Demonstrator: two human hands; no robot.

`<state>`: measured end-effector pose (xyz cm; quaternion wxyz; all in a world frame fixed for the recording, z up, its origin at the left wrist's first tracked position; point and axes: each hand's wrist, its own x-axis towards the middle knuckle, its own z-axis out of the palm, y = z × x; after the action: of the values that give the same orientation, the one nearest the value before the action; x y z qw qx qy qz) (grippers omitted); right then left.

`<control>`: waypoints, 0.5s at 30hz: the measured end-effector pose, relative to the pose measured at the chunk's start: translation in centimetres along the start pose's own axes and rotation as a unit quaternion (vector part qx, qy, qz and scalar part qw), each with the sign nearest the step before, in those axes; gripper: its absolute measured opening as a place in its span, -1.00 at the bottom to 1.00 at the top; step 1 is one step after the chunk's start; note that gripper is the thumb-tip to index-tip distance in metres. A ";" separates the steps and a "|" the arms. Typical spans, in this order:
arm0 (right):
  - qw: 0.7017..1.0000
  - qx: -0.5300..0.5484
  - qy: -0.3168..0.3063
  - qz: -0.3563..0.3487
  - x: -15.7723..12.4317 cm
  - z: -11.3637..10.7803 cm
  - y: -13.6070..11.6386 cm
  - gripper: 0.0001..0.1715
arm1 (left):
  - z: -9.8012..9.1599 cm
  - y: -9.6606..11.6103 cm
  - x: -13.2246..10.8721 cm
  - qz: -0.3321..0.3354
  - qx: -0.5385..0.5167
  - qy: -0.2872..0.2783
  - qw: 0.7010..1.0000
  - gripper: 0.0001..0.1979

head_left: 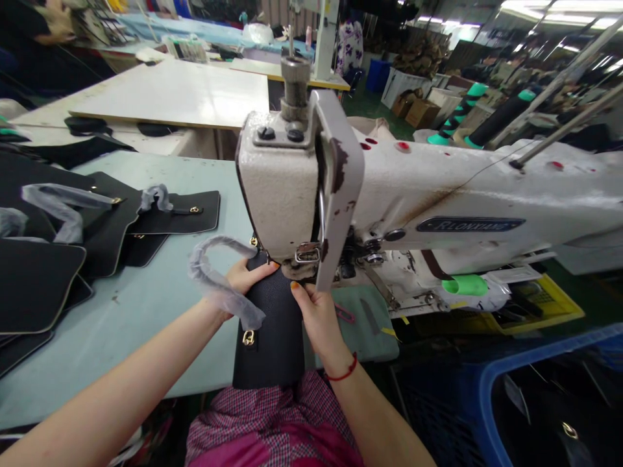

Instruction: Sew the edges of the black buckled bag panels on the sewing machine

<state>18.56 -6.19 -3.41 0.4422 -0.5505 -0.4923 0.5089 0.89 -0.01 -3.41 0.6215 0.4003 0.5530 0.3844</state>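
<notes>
A black leather bag panel (272, 318) lies under the head of a white sewing machine (277, 188), its near end hanging toward my lap. My left hand (243, 277) grips its left edge, thumb on top close to the needle area. On the right edge my right hand (316, 314) holds the panel between thumb and fingers. A plastic-wrapped handle (209, 272) loops over my left wrist and joins the panel near a gold buckle (248, 338). The presser foot and needle are mostly hidden behind the machine's head.
Several black panels (39, 279) with wrapped handles are piled on the left of the pale table (160, 311). Pink scissors (344, 313) lie to the right. A blue basket (487, 383) holding black pieces stands at lower right. Thread cones (501, 120) rise behind the machine.
</notes>
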 end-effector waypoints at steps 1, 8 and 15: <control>1.000 -0.008 0.003 0.000 0.0 -0.3 -0.1 -0.44 | -0.2 0.1 -0.2 -0.009 -0.014 -0.018 1.000 -0.33; 0.998 -0.056 0.031 -0.017 0.5 -1.0 -0.7 -0.48 | -0.2 1.0 -1.9 -0.095 -0.101 -0.086 0.987 -0.46; 0.999 -0.031 0.022 0.001 0.7 -0.9 -0.5 -0.53 | 0.8 1.2 -1.3 -0.104 -0.132 -0.080 0.983 -0.53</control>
<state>19.36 -5.43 -2.88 0.4351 -0.5755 -0.4971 0.4822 1.51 -0.80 -1.81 0.7475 0.2851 0.4843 0.3540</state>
